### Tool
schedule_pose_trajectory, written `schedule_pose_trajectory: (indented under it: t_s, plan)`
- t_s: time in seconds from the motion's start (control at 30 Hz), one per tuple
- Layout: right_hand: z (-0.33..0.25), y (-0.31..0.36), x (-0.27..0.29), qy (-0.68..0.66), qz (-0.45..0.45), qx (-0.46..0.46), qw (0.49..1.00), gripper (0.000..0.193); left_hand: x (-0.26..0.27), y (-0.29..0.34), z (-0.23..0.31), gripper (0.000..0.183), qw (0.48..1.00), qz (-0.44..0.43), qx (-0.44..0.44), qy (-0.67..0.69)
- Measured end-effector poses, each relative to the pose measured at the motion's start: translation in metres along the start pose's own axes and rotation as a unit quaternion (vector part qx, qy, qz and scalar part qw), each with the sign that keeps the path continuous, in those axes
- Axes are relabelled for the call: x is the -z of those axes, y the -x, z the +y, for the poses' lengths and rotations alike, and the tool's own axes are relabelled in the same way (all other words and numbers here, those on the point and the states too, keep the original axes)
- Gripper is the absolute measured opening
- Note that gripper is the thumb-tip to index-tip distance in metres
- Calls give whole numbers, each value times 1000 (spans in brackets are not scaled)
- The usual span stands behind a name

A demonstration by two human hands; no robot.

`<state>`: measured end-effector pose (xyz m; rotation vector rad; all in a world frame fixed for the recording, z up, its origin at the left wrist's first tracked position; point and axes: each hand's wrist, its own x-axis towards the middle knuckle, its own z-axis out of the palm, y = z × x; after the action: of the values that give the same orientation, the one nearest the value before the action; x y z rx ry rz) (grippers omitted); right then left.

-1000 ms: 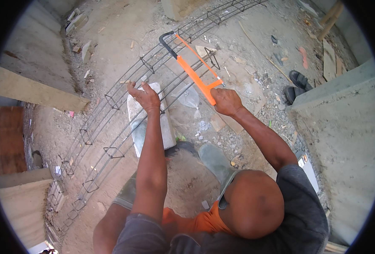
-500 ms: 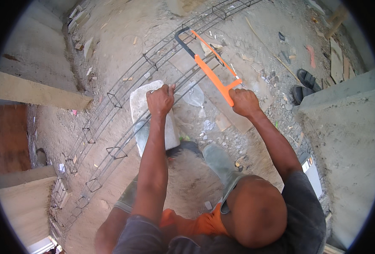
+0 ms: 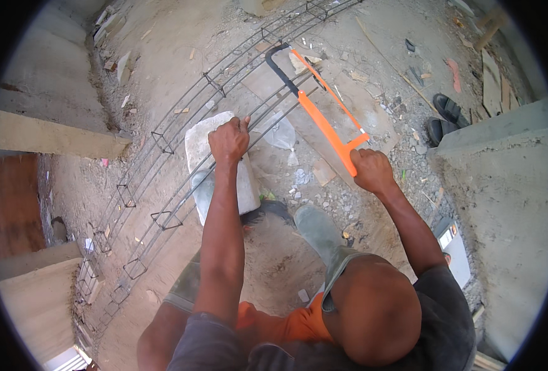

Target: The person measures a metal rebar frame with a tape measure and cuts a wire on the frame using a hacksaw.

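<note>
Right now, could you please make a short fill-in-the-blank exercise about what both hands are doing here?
1. The right hand grips an orange ____.
2. The left hand presses on the rebar cage over a grey ____.
3. The saw blade crosses the cage's ____ bars.

Missing words: hacksaw; concrete block; steel.

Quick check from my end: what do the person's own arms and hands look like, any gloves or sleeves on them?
Both hands are bare: no gloves on the left hand or the right hand. Both forearms are bare too, with no watch, band or wrap visible. Short dark grey T-shirt sleeves cover only the upper arms.
</note>
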<state>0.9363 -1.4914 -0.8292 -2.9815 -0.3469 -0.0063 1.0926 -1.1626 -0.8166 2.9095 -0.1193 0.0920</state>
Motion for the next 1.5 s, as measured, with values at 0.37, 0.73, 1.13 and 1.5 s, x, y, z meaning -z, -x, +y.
schedule_pose_trajectory:
  t_s: [0.37, 0.73, 1.13, 1.5]
  plan:
    - [-30, -16, -16, -56, 24, 107, 992, 13, 4, -18, -18, 44, 996, -1, 57, 69]
    - [-19, -87, -3, -24, 44, 81, 995, 8, -11, -10, -23, 38, 991, 62, 12, 114]
    - [-40, -105, 10, -31, 16, 99, 994, 14, -14, -13, -33, 28, 963, 193, -27, 184]
    - [-39, -67, 32, -366, 196, -108, 903, 28, -13, -8, -24, 27, 920, 283, 6, 271]
